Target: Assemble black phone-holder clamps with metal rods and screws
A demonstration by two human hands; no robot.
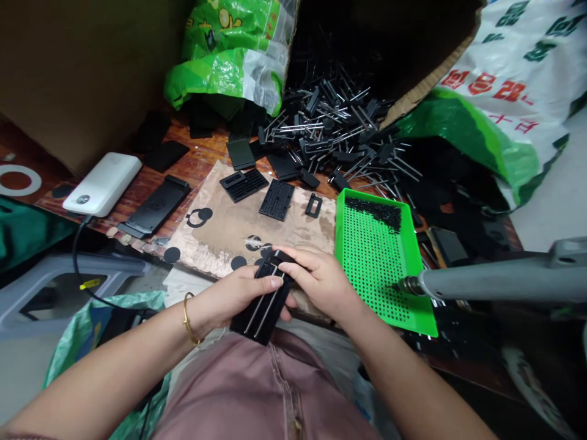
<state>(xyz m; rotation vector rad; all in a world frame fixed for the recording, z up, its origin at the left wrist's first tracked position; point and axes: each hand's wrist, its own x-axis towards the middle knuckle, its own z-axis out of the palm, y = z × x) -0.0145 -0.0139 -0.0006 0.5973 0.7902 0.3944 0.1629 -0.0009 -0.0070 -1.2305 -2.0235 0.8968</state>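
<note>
The fingers of the left hand [233,299] and right hand [318,284] clamp a black plastic plate [245,321] carrying thin steel pins [268,308]; a slackened grip could let it slip.

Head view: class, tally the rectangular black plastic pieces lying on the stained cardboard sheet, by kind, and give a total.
Ribbed black plastic plates: 2
Small open black plastic frame: 1
Total: 3

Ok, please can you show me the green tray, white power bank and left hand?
green tray [416,269]: head view, on its rim
white power bank [101,184]: head view, on its top face
left hand [238,296]: head view, on the back of the hand
</note>
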